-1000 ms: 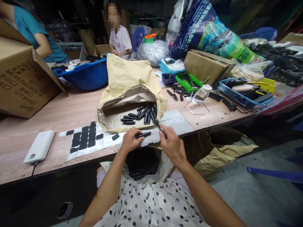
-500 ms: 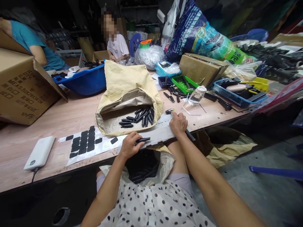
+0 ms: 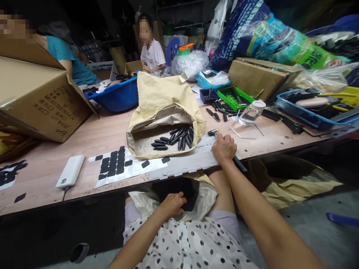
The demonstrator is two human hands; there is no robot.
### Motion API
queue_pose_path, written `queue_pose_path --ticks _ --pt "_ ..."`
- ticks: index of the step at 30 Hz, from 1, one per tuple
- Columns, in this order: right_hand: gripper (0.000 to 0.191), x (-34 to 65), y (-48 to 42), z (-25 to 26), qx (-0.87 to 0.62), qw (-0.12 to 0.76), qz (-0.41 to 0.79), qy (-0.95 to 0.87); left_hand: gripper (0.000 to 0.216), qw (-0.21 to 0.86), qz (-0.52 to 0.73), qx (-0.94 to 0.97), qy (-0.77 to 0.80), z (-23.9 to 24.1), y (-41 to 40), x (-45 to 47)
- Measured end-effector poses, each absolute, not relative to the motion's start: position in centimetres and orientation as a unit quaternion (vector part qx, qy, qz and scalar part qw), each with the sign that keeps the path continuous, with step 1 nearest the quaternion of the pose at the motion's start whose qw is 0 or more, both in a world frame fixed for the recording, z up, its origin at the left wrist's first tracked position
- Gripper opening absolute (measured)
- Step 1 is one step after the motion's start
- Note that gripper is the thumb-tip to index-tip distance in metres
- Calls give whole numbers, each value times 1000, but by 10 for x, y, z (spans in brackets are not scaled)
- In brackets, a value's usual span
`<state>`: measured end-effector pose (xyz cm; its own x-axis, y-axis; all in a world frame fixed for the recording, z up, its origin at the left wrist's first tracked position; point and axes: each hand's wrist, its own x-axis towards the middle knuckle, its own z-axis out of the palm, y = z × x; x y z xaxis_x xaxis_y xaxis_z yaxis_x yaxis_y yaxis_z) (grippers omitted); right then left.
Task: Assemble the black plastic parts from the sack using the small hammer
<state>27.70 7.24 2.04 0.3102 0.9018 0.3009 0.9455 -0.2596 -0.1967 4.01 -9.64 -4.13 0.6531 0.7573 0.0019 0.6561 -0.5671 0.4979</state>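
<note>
My right hand (image 3: 224, 148) is closed around a small hammer (image 3: 239, 163) at the front of the table. The hammer's black head with a yellow end pokes out beyond my fingers, and its dark handle slants over the table edge. Below the edge, my left hand (image 3: 173, 204) hovers at the mouth of an open sack (image 3: 206, 193) on my lap. Its fingers are loosely apart, with no part visible in them; the sack's inside is dark. A yellowish woven bag (image 3: 165, 87) lies on the table, its mouth towards me, with several black pen-like parts (image 3: 183, 137) inside.
A grey board (image 3: 190, 163) lines the table edge. Left of it are a sheet with black stickers (image 3: 113, 162) and a white power bank (image 3: 70, 171). A water bottle (image 3: 251, 113), green tray (image 3: 235, 98) and blue basket (image 3: 305, 116) stand right. Two people sit opposite.
My left hand has dropped from the board to the sack on my lap, and the black part it held is out of sight. My right hand keeps the hammer. The view has turned left.
</note>
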Motion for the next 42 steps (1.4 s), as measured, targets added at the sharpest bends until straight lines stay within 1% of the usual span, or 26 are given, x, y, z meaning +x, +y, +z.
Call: queue_pose_path --ticks 2,5,6,7,9,11,13,14,16,19,21,26,29,33,36,39,42 --pt "42 277 73 20 -790 169 -62 -587 8 271 125 879 371 -18 -86 43" --pt "42 276 73 20 -791 163 -65 -586 16 312 211 851 367 27 -48 43" --pt "42 275 73 20 -791 163 -68 -586 18 302 245 831 398 39 -30 41" --pt "42 275 73 20 -791 164 -71 -586 20 269 274 809 446 50 -11 37" --pt "41 274 73 20 -789 163 -71 -587 26 181 294 757 555 63 28 25" --pt "41 273 73 20 -789 161 -66 -590 45 129 262 710 641 67 60 11" --pt "41 272 73 21 -788 159 -61 -591 63 128 221 683 685 64 79 0" --pt "41 272 73 21 -788 160 -61 -591 67 137 205 676 694 61 85 -4" --pt "41 270 73 22 -789 161 -63 -590 62 151 190 677 695 55 89 -10" --pt "42 269 73 23 -791 161 -67 -587 37 143 204 689 680 47 88 -11" --pt "42 269 73 24 -791 157 -66 -587 25 130 227 691 674 45 87 -9" --pt "42 270 73 24 -793 152 -67 -586 14 67 294 706 641 54 71 -1" --pt "42 271 74 23 -793 155 -72 -585 12 47 309 759 572 59 45 6" --pt "42 271 72 24 -793 153 -65 -585 12 124 256 814 507 47 10 13" --pt "42 272 72 24 -793 161 -56 -584 18 168 264 796 518 32 -2 14" --pt "41 274 74 24 -793 182 -41 -581 26 182 301 766 538 23 -4 13" --pt "42 277 72 31 -800 222 -21 -557 17 196 308 755 545 21 -2 12"
